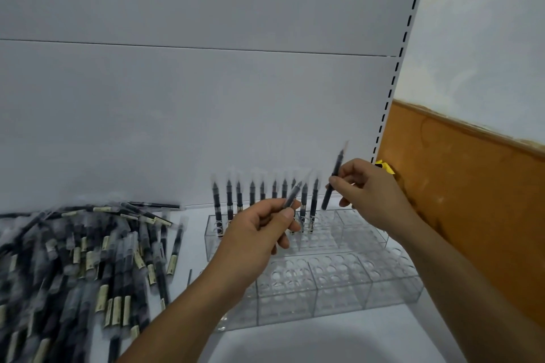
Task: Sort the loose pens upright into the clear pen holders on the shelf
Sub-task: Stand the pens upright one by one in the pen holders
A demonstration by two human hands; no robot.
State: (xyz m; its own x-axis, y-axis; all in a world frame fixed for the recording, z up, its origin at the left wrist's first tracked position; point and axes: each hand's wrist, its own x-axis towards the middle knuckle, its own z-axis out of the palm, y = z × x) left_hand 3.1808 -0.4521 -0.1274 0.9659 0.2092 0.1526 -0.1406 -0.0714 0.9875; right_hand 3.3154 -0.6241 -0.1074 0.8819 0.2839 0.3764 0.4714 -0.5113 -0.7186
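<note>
A big heap of loose black pens [85,259] with cream labels lies on the white shelf at the left. Clear pen holders [339,280] with round holes stand in two rows in the middle. Several pens [230,200] stand upright along the back row. My left hand [259,233] pinches one pen [293,194] that points up and right, in front of the upright ones. Over the back holder's right part, my right hand [371,194] pinches another pen [333,180], nearly upright, its lower end just above the holes.
The white back panel [206,112] rises directly behind the holders. A slotted upright post [395,91] bounds the shelf at the right, with an orange and white wall [472,171] beyond it. A yellow scrap [385,166] sits by the post.
</note>
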